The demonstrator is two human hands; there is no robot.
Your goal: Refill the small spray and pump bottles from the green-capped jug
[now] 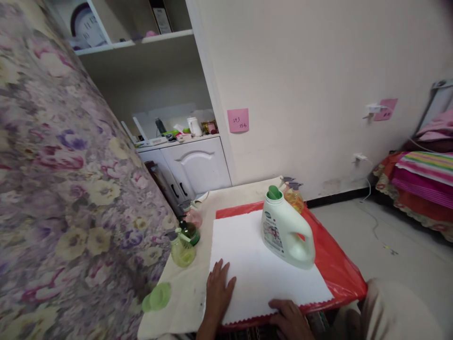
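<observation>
My left hand (220, 288) lies on the left part of a white sheet (244, 264), fingers stretched out and nothing held. Close to the sheet's front edge, my right hand (288, 316) rests with its fingers loosely bent and apart, also with nothing in it. A large pale green detergent jug (290, 236) stands upright on the sheet, beyond my right hand. Its neck is uncapped and shows a green spout (274, 192); its handle points right. Below the sheet is red plastic (332, 255). A light green cap (156, 296) lies left of my left hand.
On the table's left stand a yellow-green spray bottle (183, 252), a dark green pump bottle (190, 231) and a pink spray bottle (193, 217). An orange spray bottle (294, 197) is behind the jug. A floral curtain (81, 189) borders the left side; a bed (421, 184) is at right.
</observation>
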